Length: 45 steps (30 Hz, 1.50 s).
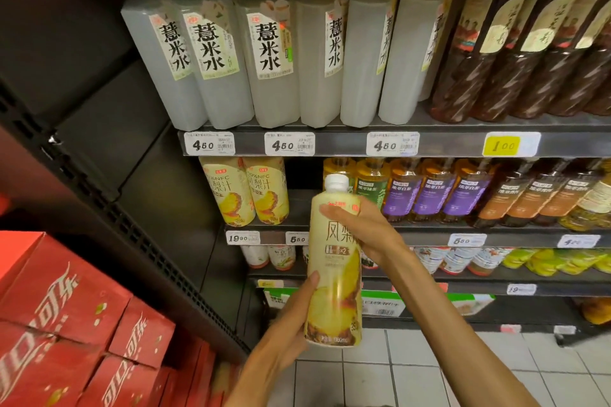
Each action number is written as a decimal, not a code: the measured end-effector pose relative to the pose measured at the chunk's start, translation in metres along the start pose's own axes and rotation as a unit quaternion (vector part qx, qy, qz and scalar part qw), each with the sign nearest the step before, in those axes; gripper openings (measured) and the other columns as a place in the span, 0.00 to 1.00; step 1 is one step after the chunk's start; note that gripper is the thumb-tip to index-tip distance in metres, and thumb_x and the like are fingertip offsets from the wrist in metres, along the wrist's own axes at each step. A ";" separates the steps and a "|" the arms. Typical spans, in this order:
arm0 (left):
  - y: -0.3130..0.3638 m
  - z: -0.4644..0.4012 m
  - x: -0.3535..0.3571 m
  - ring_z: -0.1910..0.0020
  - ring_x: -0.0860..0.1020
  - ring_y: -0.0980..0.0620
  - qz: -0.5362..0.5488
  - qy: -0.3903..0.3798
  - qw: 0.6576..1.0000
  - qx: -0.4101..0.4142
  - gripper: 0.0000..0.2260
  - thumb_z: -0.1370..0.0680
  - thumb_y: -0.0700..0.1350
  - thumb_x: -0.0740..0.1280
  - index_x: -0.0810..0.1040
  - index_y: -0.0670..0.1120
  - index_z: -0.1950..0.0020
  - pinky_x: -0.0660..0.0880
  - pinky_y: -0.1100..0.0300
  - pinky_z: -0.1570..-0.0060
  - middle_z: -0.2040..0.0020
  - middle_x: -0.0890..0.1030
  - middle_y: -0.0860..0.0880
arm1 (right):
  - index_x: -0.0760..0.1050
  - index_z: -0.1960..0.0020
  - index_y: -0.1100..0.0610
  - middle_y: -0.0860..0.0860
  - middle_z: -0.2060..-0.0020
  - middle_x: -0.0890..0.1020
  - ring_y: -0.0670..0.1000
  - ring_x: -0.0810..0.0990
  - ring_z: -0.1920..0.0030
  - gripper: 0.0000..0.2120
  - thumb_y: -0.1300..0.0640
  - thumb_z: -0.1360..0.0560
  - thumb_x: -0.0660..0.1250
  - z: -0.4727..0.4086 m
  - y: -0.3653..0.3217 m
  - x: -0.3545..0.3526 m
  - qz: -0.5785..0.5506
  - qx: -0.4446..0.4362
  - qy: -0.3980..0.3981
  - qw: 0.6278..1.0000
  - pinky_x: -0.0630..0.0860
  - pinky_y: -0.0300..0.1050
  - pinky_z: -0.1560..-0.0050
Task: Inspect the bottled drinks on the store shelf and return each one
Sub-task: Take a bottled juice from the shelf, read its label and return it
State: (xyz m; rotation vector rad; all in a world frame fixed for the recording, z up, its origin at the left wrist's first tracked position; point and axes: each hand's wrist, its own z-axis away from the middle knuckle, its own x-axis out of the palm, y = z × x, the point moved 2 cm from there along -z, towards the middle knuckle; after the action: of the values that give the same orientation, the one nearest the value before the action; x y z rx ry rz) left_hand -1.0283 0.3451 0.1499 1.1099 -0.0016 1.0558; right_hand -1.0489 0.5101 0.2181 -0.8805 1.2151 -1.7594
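The person holds one pineapple juice bottle [334, 261] out in front of the store shelf [330, 144], upright and tilted slightly, its white cap up and its label turned toward the camera. The left hand [291, 324] grips the bottle low on its left side, thumb laid along the label; the rest of its fingers are hidden behind the bottle. The right hand [367, 228] wraps the upper part from the right, with fingers [334, 210] curled across the front just below the shoulder.

Judging from this, the inspection of this bottle is under way and its return is not yet done. Up and to the left of the held bottle, two matching juice bottles [246, 192] stand on the shelf, and a dark gap opens just right of them, directly behind the held bottle's cap; that gap looks like the slot it belongs in. Farther right of the held bottle stands a row of tea bottles [439, 190], and nothing shows whether any of them has been checked.
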 end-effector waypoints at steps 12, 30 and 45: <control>0.040 -0.070 -0.048 0.45 0.79 0.55 -0.228 0.109 0.966 0.048 0.20 0.30 0.39 0.75 0.74 0.54 0.43 0.77 0.67 0.53 0.46 0.82 0.52 | 0.61 0.33 0.50 0.55 0.40 0.74 0.55 0.76 0.41 0.35 0.60 0.32 0.77 -0.057 0.013 0.034 0.092 -0.067 -0.015 0.993 0.77 0.52 0.43; 0.067 -0.123 -0.051 0.38 0.75 0.51 -0.102 0.266 0.931 0.230 0.33 0.32 0.34 0.75 0.67 0.48 0.30 0.75 0.57 0.42 0.37 0.76 0.48 | 0.75 0.54 0.41 0.32 0.59 0.79 0.28 0.78 0.58 0.23 0.64 0.36 0.80 -0.095 -0.016 0.042 0.136 -0.199 0.043 0.970 0.73 0.23 0.60; 0.056 -0.139 -0.041 0.38 0.74 0.51 -0.163 0.374 0.871 0.274 0.28 0.30 0.35 0.74 0.71 0.44 0.32 0.75 0.59 0.42 0.36 0.75 0.47 | 0.63 0.27 0.62 0.58 0.32 0.70 0.57 0.66 0.32 0.37 0.51 0.29 0.75 -0.080 -0.006 0.027 0.427 -0.303 0.080 0.848 0.59 0.40 0.34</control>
State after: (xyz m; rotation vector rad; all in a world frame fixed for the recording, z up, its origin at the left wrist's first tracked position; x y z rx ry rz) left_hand -1.1562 0.4198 0.1013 1.0722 1.1321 1.1430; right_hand -1.1321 0.5185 0.2029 -0.3799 1.9379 -0.7292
